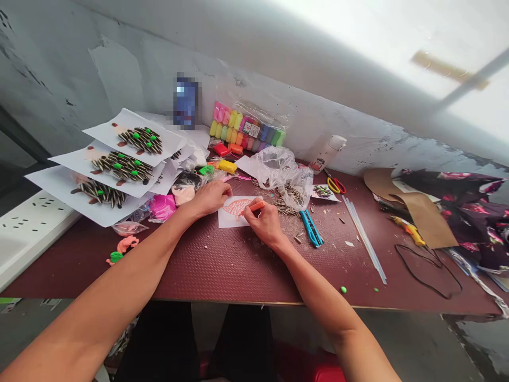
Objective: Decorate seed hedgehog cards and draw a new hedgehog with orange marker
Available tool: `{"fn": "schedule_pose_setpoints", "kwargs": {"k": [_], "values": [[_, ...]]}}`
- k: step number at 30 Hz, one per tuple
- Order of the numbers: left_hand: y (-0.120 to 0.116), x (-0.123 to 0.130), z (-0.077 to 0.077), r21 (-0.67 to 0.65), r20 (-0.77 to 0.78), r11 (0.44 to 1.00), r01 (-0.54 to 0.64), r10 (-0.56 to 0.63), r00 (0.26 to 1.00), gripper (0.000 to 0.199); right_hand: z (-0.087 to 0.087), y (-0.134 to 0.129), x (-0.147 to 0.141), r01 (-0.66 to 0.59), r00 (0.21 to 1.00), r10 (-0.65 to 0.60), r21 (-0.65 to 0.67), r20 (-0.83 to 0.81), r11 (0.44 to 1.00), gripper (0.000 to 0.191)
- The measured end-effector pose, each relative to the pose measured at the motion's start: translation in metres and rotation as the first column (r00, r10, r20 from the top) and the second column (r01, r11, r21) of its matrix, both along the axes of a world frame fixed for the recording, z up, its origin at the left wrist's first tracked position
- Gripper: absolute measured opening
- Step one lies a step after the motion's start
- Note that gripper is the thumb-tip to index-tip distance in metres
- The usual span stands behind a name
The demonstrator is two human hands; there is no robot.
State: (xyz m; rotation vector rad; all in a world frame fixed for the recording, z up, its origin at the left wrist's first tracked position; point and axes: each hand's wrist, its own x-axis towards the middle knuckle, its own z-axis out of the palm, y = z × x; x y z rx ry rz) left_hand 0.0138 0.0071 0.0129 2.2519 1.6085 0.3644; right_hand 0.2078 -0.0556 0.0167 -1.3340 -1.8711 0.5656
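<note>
My right hand (264, 223) is shut on an orange marker (257, 206), with its tip on a white paper sheet (229, 220) that bears an orange, scalloped drawing (237, 208). My left hand (210, 198) lies open at the sheet's upper left, its fingertips at or on the paper's edge. Just beyond my right hand, loose sunflower seeds (287, 204) spill from a clear plastic bag (280, 172). Both hands rest over a dark red mat (238, 276). Part of the sheet is hidden under my right hand.
Paper sheets with seed-and-clay figures (123, 167) overlap at the left, near pink clay (163, 207). A clay pack (246, 127) leans on the wall. Blue utility knife (310, 228), red-handled scissors (336, 185), and clear glue sticks (363, 239) lie right.
</note>
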Motion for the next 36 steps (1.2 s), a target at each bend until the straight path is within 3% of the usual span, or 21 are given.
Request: {"fn": "schedule_pose_setpoints", "kwargs": {"k": [7,36], "values": [[-0.0008,0.0006,-0.0004,0.012,-0.004,1.0,-0.001,0.001,1.0,0.03,0.0015,0.0039,0.0046,0.08,0.997,-0.08,0.004,-0.013,0.997,0.023],[-0.0001,0.0,-0.0009,0.003,0.022,1.0,-0.002,0.002,1.0,0.03,-0.0027,0.0048,0.0039,0.078,0.996,-0.079,0.016,0.044,0.997,0.021]]}}
